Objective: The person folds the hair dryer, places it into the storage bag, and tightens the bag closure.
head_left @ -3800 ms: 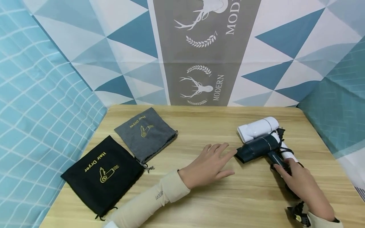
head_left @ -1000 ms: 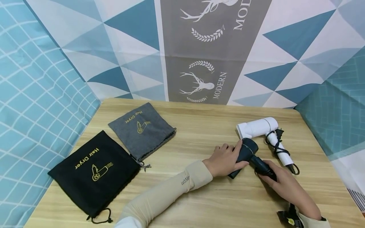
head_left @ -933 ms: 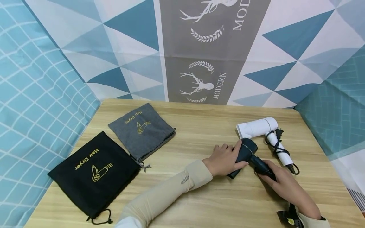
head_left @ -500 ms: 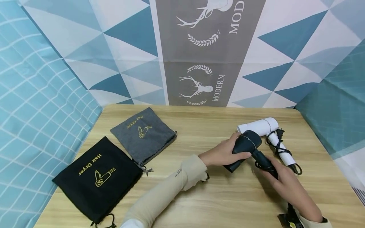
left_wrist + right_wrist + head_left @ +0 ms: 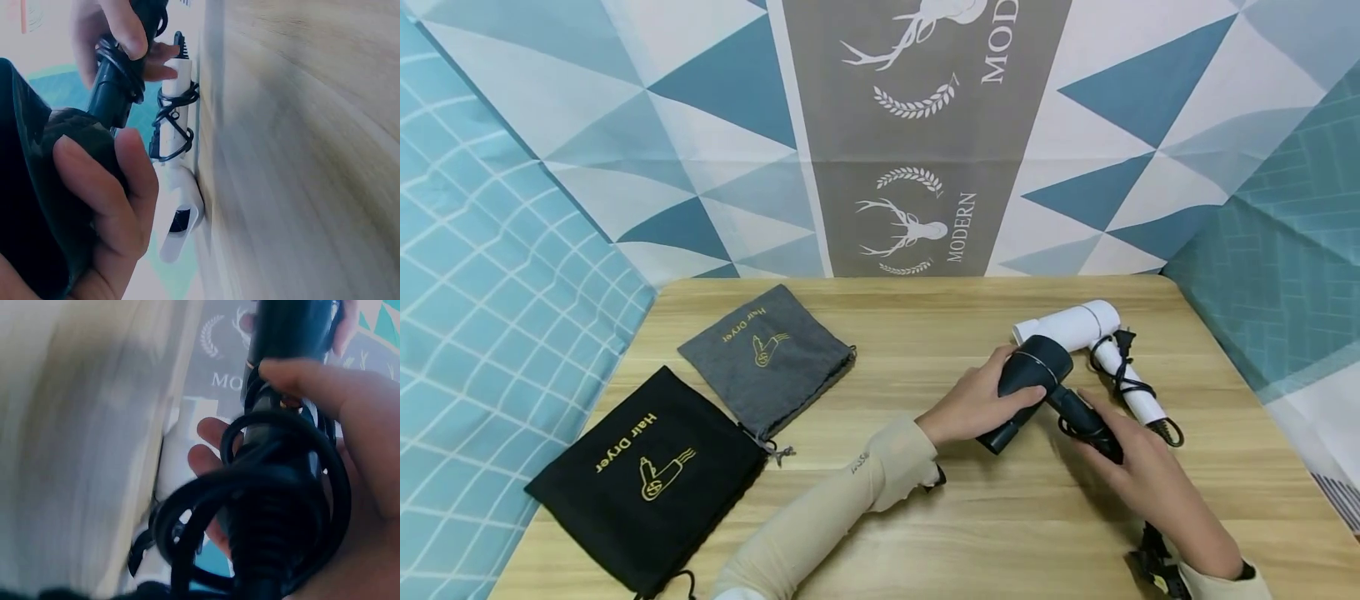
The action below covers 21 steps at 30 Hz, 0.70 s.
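my left hand [image 5: 973,408] grips dark hair dryer [image 5: 1047,372] by barrel [image 5: 1027,367]; my right hand [image 5: 1142,467] holds handle [image 5: 1077,415]. likely rigid, moderately heavy, smooth: support both parts.

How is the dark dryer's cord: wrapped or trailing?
Wrapped: both wrist views show the cord looped round the handle of the dark dryer.

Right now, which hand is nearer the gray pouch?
Left. The left hand is right of the gray pouch, holding the dark hair dryer; the right hand is farther right, on its handle.
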### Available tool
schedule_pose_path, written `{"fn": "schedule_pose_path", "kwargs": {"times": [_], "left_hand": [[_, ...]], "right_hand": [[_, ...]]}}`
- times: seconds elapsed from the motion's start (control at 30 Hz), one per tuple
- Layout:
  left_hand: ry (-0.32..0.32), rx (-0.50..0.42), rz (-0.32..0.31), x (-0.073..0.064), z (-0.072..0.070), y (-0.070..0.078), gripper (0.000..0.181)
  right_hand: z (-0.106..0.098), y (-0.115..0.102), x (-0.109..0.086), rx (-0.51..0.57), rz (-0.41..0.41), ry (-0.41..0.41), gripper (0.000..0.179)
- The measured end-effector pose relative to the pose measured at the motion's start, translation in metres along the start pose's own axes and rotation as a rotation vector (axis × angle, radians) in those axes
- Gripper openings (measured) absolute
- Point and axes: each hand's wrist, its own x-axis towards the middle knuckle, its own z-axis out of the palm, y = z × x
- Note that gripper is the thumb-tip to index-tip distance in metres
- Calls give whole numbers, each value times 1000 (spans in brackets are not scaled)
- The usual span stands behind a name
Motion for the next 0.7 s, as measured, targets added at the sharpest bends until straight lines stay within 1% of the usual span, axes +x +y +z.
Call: {"fn": "schedule_pose_path", "kwargs": {"times": [0.1, 0.2, 0.27, 0.33, 0.47, 0.57, 0.7], "left_hand": [[33, -4, -6, 0, -3, -2, 77], [70, -44, -16, 1, -8, -3, 72], [82, -75, -18, 1, -11, -3, 70], [81, -90, -13, 1, -13, -3, 69], [67, -84, 1, -2, -14, -3, 70], [64, -79, 0, -5, -14, -4, 71], [70, -76, -4, -14, -16, -5, 72]], "right_hand": [[-5, 2, 2, -1, 101, -62, 64], [-9, 5, 3, 15, 199, -101, 63], [-10, 7, 4, 55, 228, -113, 58], [-9, 8, 4, 129, 249, -122, 51], [-5, 6, 3, 257, 315, -155, 44], [-3, 2, 1, 264, 361, -155, 43], [-1, -5, -2, 255, 379, -140, 41]]}}
